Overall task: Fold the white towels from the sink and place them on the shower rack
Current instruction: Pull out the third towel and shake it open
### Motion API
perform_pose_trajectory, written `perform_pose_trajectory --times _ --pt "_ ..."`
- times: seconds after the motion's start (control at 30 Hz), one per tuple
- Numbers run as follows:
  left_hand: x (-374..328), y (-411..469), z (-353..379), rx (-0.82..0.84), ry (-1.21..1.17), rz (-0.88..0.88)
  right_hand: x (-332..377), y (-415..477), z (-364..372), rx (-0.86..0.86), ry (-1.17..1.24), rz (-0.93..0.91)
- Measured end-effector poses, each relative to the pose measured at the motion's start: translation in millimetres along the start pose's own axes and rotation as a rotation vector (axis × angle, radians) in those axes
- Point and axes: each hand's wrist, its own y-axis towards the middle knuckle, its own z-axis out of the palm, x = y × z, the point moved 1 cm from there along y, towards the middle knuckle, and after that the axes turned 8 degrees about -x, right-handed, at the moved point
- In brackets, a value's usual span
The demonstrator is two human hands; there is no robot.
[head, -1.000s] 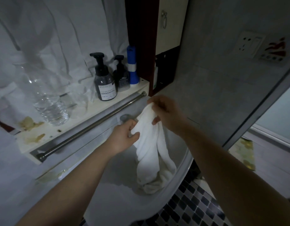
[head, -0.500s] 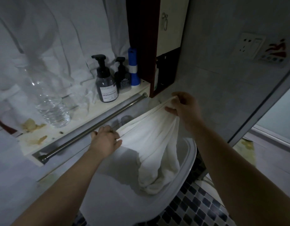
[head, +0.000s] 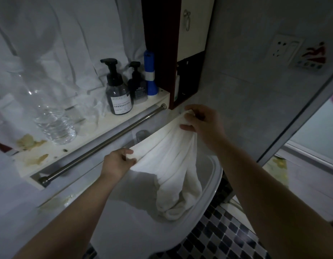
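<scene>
One towel between left hand and right hand

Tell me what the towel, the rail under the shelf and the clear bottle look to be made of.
The towel: soft white cloth, likely terry cotton; it hangs in limp folds. The rail: metal, probably brushed steel; dull grey with a highlight along it. The bottle: seemingly clear plastic; see-through ribbed wall with glints.

Soft, matt terry-cloth towel; glossy white ceramic sink; brushed metal towel bar (dull sheen); clear ribbed plastic water bottle on the stained shelf.
</scene>
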Motion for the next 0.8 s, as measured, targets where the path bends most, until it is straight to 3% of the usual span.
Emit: perform_pose_trajectory --times 0.13,0.33,0.8 --pt "-3.4 2.6 1.5 -0.05 0.037 0.007 -3.9 -0.1 1.6 0.03 -0.001 -0.01" --pt "4.2 5.8 1.3 -0.058 0.08 -0.141 -9.1 2.2 0.0 0.034 -0.009 -0.02" --pt "19.9 13.8 -11.8 -0.077 -0.186 -0.245 -17.1 3.7 -18.4 0.018 -0.02 0.032"
